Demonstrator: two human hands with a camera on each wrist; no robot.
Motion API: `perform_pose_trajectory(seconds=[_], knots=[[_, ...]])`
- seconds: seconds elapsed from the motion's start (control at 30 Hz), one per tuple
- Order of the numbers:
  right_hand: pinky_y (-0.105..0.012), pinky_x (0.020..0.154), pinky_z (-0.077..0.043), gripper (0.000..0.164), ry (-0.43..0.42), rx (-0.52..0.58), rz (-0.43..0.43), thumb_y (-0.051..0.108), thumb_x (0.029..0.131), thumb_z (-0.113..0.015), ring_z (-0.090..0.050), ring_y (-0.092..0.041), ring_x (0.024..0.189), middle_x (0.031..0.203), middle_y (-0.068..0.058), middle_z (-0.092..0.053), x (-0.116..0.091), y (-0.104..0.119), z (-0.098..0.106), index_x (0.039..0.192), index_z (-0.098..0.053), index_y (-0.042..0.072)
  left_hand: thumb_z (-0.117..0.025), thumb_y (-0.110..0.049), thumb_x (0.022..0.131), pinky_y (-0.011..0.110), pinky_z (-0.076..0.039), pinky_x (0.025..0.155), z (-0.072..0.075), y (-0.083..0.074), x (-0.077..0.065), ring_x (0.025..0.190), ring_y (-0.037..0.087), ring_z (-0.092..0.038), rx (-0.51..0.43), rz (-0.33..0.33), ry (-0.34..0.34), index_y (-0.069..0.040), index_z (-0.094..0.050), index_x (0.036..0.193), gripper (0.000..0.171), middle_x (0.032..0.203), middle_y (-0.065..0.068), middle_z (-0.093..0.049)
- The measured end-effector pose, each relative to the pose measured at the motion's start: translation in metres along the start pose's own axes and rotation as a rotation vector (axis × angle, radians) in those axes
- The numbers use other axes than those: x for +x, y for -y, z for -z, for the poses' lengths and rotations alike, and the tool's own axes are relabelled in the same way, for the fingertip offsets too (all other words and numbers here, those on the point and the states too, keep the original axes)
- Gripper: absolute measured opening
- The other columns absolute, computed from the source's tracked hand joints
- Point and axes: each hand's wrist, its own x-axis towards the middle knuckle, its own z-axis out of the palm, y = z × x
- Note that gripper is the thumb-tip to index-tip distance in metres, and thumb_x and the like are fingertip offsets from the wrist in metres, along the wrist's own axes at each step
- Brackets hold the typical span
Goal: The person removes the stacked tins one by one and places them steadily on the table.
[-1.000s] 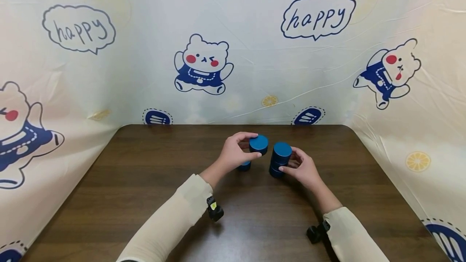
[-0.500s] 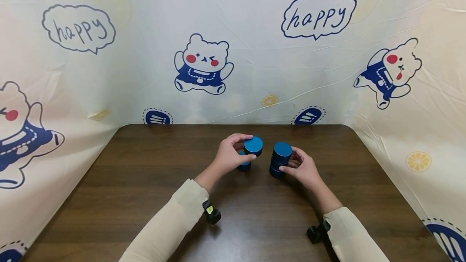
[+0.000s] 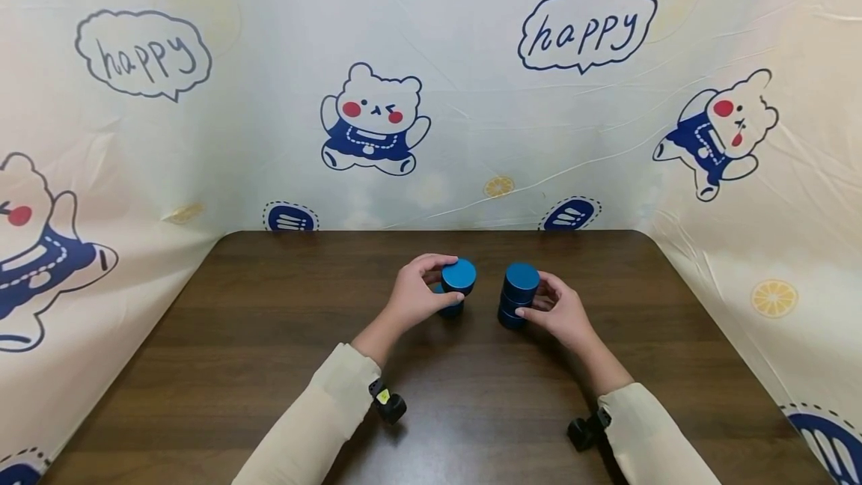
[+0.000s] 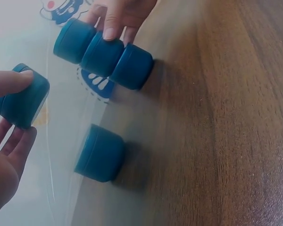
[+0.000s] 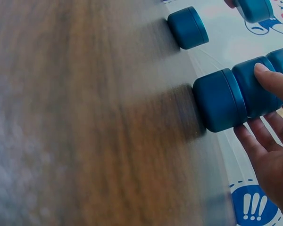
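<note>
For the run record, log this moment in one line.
left hand: holds blue lidded canister aloft | right hand: grips three-canister stack | lone canister: upright on wood-grain table

table (image 3: 202, 373): dark brown woodgrain, faint sheen | backdrop (image 3: 471, 28): pale, creased; bear prints (image 3: 369, 126), "happy" bubbles (image 3: 587, 30)

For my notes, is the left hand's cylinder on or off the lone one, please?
Off: the left wrist view shows a gap between the held cylinder and the lone cylinder.
</note>
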Motion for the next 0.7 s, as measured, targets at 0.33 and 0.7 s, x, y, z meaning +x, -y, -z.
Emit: perform_pose_trajectory(seconds=[0.33, 0.7], knots=[[-0.040, 0.096, -0.049, 0.067, 0.001, -0.013, -0.008, 0.009, 0.078, -0.083, -0.058, -0.032, 0.114, 0.125, -0.017, -0.058, -0.001, 0.002, 0.000, 0.136, -0.049, 0.006, -0.085, -0.008, 0.075, 0.045, -0.052, 0.093, 0.006, 0.006, -0.007, 0.112, 0.032, -0.062, 0.006, 0.013, -0.009, -0.012, -0.066, 0.124, 0.052, 0.128, 0.009, -0.057], [-0.042, 0.097, -0.049, 0.068, -0.002, -0.024, -0.021, 0.010, 0.078, -0.083, -0.058, -0.033, 0.114, 0.125, -0.019, -0.058, -0.001, 0.002, 0.000, 0.136, -0.048, 0.004, -0.084, -0.005, 0.075, 0.042, -0.051, 0.094, 0.019, 0.016, -0.013, 0.111, 0.029, -0.063, -0.046, 0.052, -0.086, -0.012, -0.067, 0.124, 0.052, 0.125, 0.008, -0.059]])
